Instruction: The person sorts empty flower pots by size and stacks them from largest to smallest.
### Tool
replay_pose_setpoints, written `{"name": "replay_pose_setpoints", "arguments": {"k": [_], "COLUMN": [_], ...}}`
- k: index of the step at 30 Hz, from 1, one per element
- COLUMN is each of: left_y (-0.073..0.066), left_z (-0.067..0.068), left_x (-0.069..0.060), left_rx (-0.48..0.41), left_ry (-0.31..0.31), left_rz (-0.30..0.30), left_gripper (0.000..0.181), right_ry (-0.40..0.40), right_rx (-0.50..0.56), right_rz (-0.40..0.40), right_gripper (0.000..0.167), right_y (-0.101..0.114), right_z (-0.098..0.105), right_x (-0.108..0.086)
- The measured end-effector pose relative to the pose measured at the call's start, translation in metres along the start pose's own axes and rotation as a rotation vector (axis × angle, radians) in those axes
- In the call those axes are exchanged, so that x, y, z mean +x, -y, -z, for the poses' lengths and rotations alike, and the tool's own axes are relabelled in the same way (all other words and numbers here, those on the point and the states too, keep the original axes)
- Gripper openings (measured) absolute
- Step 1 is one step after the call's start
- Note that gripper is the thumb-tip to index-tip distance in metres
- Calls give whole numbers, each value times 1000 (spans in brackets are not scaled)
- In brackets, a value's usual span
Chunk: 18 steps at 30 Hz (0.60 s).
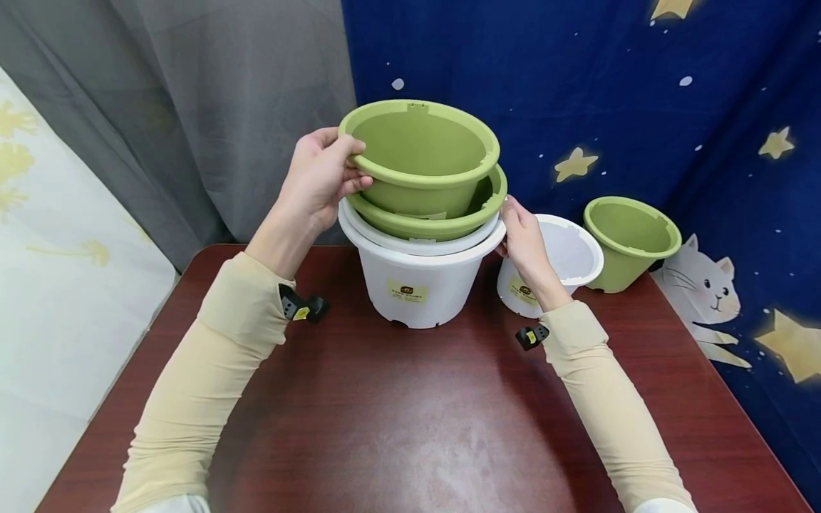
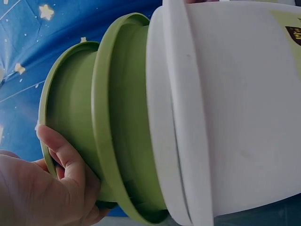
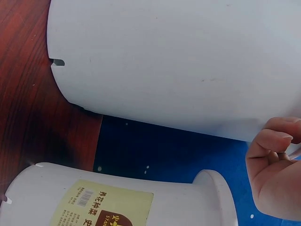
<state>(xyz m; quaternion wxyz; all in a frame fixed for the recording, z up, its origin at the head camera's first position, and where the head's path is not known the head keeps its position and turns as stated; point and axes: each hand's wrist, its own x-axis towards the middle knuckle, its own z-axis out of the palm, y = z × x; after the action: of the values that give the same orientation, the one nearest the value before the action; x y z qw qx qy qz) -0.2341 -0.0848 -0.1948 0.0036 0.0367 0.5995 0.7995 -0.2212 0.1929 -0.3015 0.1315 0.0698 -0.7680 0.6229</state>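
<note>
Beige slvs [image 1: 176, 399] — blk wrist cams [image 1: 316, 308] w/ yel. tags [image 1: 301, 313].

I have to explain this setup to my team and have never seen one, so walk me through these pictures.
There is no machine here: a person works with two bare hands. The wide picture comes from a camera worn on the head. The other two come from small cameras on the wrists, so the pots look turned sideways there.

On the reddish-brown table stand two nested white pots with a lower green pot in them. To the right are a separate white pot and a separate green pot.

The left hand pinches the rim of the top green pot, whose base is inside the lower one. The right hand holds the stack's right side, near the white rims.
</note>
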Motion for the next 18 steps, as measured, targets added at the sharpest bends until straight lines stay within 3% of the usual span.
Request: {"name": "replay_pose_setpoints", "arguments": {"k": [18], "left_y": [7], "left_z": [-1], "left_x": [1], "left_rx": [48], "left_ry": [-10], "left_rz": [62], "left_gripper": [40], "right_ry": [5], "right_rx": [-15], "right_rz": [-5], "right_gripper": [28], "right_y": [1], "right_z": [0], "right_x": [0]}}
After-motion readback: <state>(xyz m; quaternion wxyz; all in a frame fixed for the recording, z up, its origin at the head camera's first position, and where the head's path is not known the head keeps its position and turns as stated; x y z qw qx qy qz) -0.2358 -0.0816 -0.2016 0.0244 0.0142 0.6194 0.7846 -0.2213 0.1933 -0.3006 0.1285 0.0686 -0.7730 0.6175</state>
